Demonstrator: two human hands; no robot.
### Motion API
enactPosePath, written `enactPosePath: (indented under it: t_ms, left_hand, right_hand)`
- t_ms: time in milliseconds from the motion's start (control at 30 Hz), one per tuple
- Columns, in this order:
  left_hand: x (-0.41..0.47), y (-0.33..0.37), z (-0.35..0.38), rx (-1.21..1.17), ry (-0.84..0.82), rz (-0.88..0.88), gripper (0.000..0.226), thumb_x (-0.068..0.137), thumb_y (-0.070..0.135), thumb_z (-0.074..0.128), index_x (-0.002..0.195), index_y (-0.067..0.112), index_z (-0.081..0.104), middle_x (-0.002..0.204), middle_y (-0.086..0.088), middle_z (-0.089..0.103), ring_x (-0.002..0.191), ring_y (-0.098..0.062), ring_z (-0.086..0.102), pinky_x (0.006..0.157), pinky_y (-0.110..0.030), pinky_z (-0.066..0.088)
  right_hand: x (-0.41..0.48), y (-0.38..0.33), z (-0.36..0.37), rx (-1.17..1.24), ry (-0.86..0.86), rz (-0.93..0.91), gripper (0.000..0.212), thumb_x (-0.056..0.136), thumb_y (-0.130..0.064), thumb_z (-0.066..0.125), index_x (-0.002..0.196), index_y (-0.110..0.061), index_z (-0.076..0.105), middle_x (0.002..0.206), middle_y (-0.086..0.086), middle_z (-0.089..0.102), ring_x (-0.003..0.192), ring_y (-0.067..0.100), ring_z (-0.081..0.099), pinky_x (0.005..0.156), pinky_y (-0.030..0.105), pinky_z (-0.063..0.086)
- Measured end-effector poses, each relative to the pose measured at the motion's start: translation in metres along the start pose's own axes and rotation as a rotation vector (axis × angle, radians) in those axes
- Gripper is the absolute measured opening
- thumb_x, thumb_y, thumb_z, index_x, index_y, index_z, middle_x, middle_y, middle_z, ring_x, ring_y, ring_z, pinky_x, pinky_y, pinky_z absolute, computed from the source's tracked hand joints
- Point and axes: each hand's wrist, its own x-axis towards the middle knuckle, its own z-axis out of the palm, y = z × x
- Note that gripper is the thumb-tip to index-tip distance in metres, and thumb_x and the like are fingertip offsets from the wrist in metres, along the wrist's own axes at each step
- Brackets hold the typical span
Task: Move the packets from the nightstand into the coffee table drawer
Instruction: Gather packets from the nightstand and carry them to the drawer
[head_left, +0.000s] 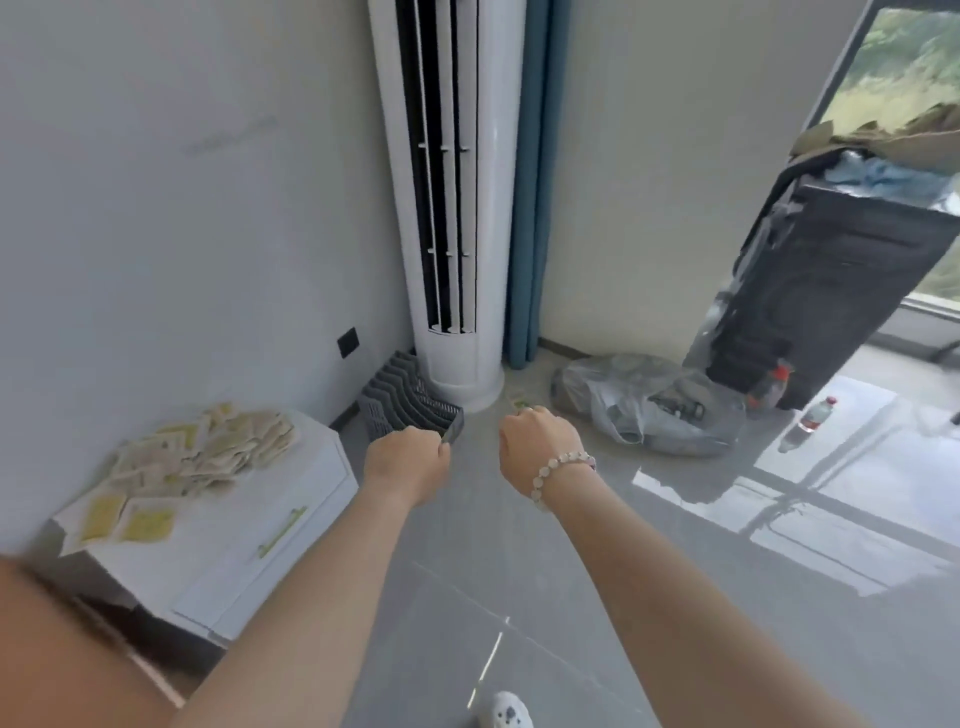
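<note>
At the bottom edge a white shoe (511, 713) stands on the grey tiled floor (675, 597), and both bare forearms reach forward from there. To the left, low against the wall, is the white nightstand (249, 566) with a pale gold handle (283, 531) on its drawer front. The packets (208, 452) lie in a loose heap on its top, with two yellow ones (130, 521) flat side by side at the nearer end. The left hand (408, 464) hangs over the floor just right of the nightstand, back to the camera, fingers curled under; whether they hold anything cannot be told. The right hand (540, 441), with a bead bracelet (561, 472) on its wrist, is near it but apart, fingers likewise curled away; a small yellow-green scrap shows past its knuckles, but a grip cannot be made out. Beyond the hands a grey slotted rack (405, 397) leans at the foot of a tall white air conditioner (467, 208), with a blue curtain (527, 208) beside it. Further right lie a crumpled plastic bag (644, 405), a bottle (815, 415), a black cabinet (821, 291) and a window (904, 67).
</note>
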Motion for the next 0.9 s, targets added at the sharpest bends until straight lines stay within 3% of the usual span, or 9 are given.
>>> enactPosePath:
  t_ms: [233,367,567,767,900]
  left_hand:
    - [0.037,-0.056,-0.016,0.032,0.029,-0.221,0.041,0.101,0.029,0.025,0.101,0.01,0.061,0.11,-0.009,0.064,0.102,-0.028,0.059,0.076,-0.031,0.042]
    - [0.034,-0.089,-0.016,0.05,0.022,-0.37,0.041,0.101,0.03,0.026,0.103,0.009,0.061,0.109,-0.009,0.064,0.101,-0.028,0.059,0.069,-0.028,0.036]
    - [0.019,-0.146,-0.01,0.043,0.034,-0.553,0.039,0.101,0.03,0.029,0.095,0.01,0.062,0.103,-0.008,0.065,0.094,-0.028,0.061,0.065,-0.027,0.035]
    - [0.019,-0.212,0.0,0.021,0.021,-0.685,0.04,0.101,0.03,0.027,0.097,0.01,0.061,0.103,-0.006,0.065,0.096,-0.026,0.062,0.069,-0.029,0.039]
    - [0.036,-0.262,0.002,0.026,0.135,-0.706,0.038,0.101,0.03,0.028,0.101,0.01,0.06,0.103,-0.005,0.064,0.099,-0.024,0.059,0.071,-0.03,0.042]
  right_hand:
    - [0.099,-0.035,-0.012,0.002,-0.05,-0.25,0.027,0.095,-0.01,0.036,0.111,-0.009,0.058,0.117,0.008,0.057,0.11,0.024,0.051,0.078,0.029,0.038]
    - [0.131,-0.073,-0.002,-0.012,-0.114,-0.392,0.029,0.096,-0.011,0.037,0.119,-0.008,0.055,0.124,0.008,0.053,0.119,0.024,0.046,0.088,0.032,0.042]
    - [0.156,-0.147,0.019,-0.013,-0.14,-0.596,0.03,0.095,-0.01,0.037,0.12,-0.009,0.054,0.122,0.008,0.054,0.114,0.024,0.051,0.083,0.03,0.041]
    - [0.195,-0.212,0.042,0.011,-0.163,-0.688,0.031,0.094,-0.012,0.036,0.119,-0.013,0.054,0.118,0.006,0.055,0.107,0.024,0.054,0.077,0.027,0.037]
    - [0.229,-0.259,0.048,-0.029,-0.167,-0.741,0.028,0.094,-0.011,0.038,0.115,-0.01,0.056,0.114,0.007,0.056,0.107,0.023,0.054,0.075,0.027,0.037]
